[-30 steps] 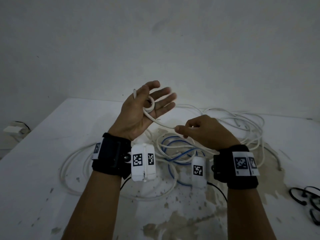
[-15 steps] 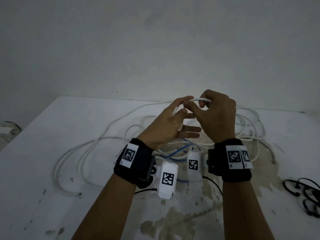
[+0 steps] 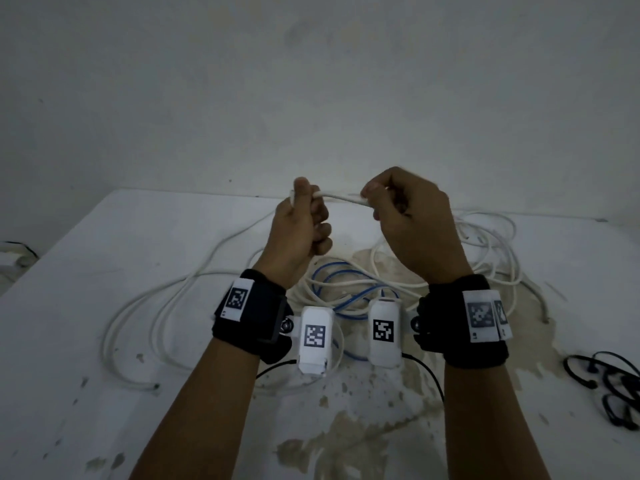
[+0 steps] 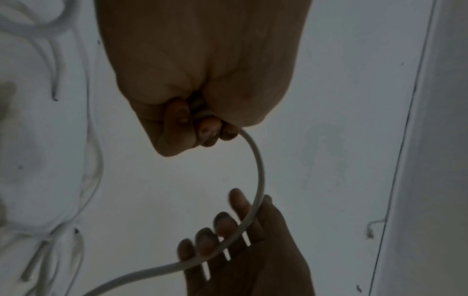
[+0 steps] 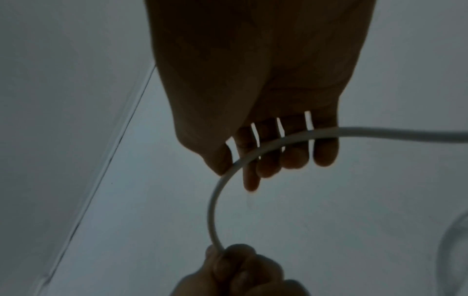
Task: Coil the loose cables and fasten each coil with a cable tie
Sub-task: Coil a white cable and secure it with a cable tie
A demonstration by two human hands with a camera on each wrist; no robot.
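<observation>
I hold a white cable point(image 3: 341, 197) in the air above the table, stretched between both hands. My left hand point(image 3: 301, 223) is a fist gripping the cable's end, thumb on top. My right hand point(image 3: 398, 209) has its fingers curled over the cable a short way along. In the left wrist view the cable point(image 4: 258, 170) arcs from my fist down to the right hand's fingers point(image 4: 222, 226). The right wrist view shows the cable point(image 5: 253, 156) crossing under my right fingers toward the left fist point(image 5: 235, 262). The rest of the white cable point(image 3: 485, 244) lies in loose loops on the table.
A blue cable point(image 3: 339, 289) lies tangled among the white loops at the centre of the stained white table point(image 3: 104, 410). More white loops point(image 3: 138, 327) spread to the left. Black ties point(image 3: 609, 382) lie near the right edge. A wall stands close behind the table.
My left hand has turned from an open palm into a fist on the cable's end. Both hands rose and then drew apart, with a short span of cable stretched between them.
</observation>
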